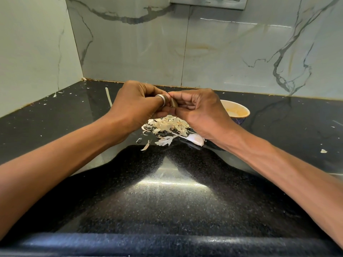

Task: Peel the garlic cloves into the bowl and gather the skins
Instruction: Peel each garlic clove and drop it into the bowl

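Both hands meet above the counter over a heap of garlic skins (pixel 169 125). My left hand (pixel 136 102), a ring on one finger, and my right hand (pixel 199 108) together pinch a small brownish garlic clove (pixel 174 103) between their fingertips; most of the clove is hidden by fingers. An unpeeled white clove (pixel 196 139) lies on the counter beneath my right wrist, next to the heap. A cream bowl (pixel 236 110) with a dark outside stands just right of my right hand, partly covered by it; what it holds is unclear.
The black speckled counter (pixel 167 201) runs back to a marble-tiled wall. Loose skin flakes lie scattered, among them a flake (pixel 323 150) at the right and a long pale strip (pixel 108 95) at the back left. The counter's rounded front edge (pixel 167 242) is close to me.
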`<control>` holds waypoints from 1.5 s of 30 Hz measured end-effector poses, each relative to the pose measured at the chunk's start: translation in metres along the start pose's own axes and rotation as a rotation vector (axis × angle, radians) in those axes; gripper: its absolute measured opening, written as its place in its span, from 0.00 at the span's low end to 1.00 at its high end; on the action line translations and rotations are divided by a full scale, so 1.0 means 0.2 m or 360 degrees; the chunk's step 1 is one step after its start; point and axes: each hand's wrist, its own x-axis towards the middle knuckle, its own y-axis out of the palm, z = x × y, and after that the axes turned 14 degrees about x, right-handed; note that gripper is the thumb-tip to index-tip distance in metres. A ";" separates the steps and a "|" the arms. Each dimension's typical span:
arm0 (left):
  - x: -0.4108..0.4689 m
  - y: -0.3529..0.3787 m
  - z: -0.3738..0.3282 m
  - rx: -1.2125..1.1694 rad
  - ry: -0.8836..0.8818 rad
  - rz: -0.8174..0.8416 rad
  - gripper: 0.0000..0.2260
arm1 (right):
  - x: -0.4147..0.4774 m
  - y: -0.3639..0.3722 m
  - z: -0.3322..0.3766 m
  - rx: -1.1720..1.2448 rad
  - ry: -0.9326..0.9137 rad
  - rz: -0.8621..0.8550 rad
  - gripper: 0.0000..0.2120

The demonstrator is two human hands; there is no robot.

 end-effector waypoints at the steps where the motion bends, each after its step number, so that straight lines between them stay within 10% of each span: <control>1: 0.00 0.00 0.00 0.0000 0.0000 0.0009 0.05 | 0.00 0.00 0.00 -0.0008 -0.0005 -0.0004 0.15; 45: 0.00 0.00 0.01 0.0321 -0.0028 -0.0006 0.07 | -0.01 0.00 0.06 -0.0183 0.0171 -0.0230 0.08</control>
